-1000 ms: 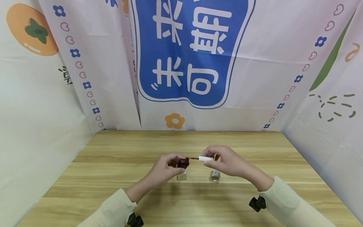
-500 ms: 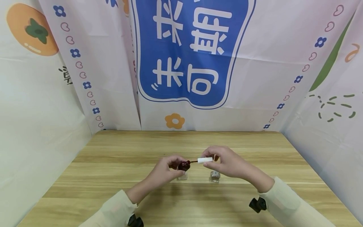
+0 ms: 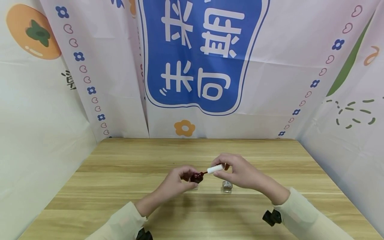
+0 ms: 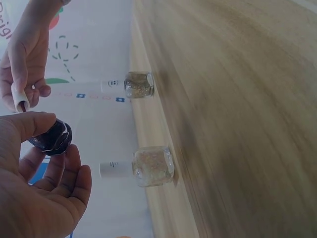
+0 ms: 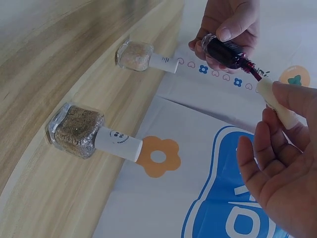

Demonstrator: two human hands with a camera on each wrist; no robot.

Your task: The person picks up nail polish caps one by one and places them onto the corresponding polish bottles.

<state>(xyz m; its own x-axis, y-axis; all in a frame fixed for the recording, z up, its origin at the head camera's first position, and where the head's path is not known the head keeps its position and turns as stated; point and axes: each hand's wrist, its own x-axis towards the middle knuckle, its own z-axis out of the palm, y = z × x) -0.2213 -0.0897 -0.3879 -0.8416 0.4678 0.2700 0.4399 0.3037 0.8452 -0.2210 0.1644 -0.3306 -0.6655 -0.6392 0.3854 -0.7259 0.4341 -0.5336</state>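
My left hand point(image 3: 175, 182) grips a small bottle of dark red nail polish point(image 5: 224, 52), tilted with its neck toward the right hand. Between thumb and fingers, my right hand point(image 3: 241, 171) pinches the white brush cap point(image 3: 215, 168). The thin brush point(image 5: 256, 74) reaches from the cap to the bottle's mouth, its tip hidden there. Below the hands, a glitter nail polish bottle point(image 3: 227, 186) with a white cap point(image 5: 119, 144) stands on the table. A paler nail polish bottle point(image 4: 153, 166), also white-capped, stands left of it, mostly covered by the left hand in the head view.
The wood-grain table point(image 3: 126, 160) extends around both hands. Behind it hangs a printed white cloth point(image 3: 264, 116) with a blue sign, and more cloth closes off both sides. Black wrist cameras point(image 3: 272, 217) sit at the sleeves.
The left hand has shifted slightly right and down with the dark red bottle. The white cap has tilted and moved a little left; less of the brush shows outside the bottle.
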